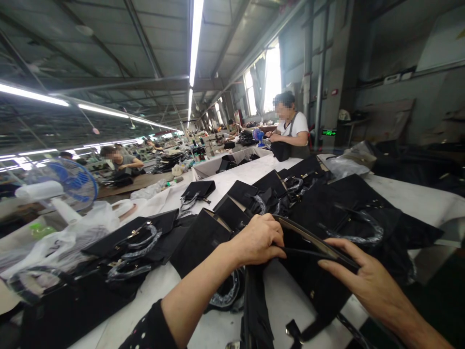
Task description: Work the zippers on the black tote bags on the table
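A black handbag is held up in front of me over the white table, its opening tilted so that a paler inner edge shows. My left hand is closed on the left end of the bag's rim, fingers curled over it. At the right end, my right hand pinches the rim between thumb and fingers. A dark strap with a metal fitting hangs below the bag. Beneath my left forearm lies a handle wrapped in clear plastic.
Black handbags with plastic-wrapped handles cover much of the white table. To the left stand a blue fan and white plastic bags. A co-worker in an apron handles a black piece at the table's far end. Another person works at left.
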Demonstrator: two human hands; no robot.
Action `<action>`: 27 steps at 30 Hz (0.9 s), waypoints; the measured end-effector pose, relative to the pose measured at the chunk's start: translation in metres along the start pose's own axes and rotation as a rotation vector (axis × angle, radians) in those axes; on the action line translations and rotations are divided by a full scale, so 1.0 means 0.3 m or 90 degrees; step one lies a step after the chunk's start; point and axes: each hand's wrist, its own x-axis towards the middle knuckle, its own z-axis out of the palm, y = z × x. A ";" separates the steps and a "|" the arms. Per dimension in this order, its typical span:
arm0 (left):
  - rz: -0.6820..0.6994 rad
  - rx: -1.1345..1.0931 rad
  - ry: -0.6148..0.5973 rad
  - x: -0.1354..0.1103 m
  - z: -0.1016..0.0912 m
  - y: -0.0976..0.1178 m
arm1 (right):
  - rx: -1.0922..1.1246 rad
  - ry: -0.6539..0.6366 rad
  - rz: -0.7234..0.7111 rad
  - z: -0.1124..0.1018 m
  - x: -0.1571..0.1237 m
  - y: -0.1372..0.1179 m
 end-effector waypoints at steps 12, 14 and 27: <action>-0.186 -0.038 0.234 0.045 0.027 -0.062 | 0.004 -0.016 -0.118 0.026 0.009 -0.013; -0.176 -0.082 0.208 0.057 0.023 -0.082 | 0.015 -0.018 -0.109 0.026 0.016 -0.010; -0.306 -0.172 0.190 0.100 0.024 -0.112 | 0.013 -0.024 0.008 -0.057 0.179 0.018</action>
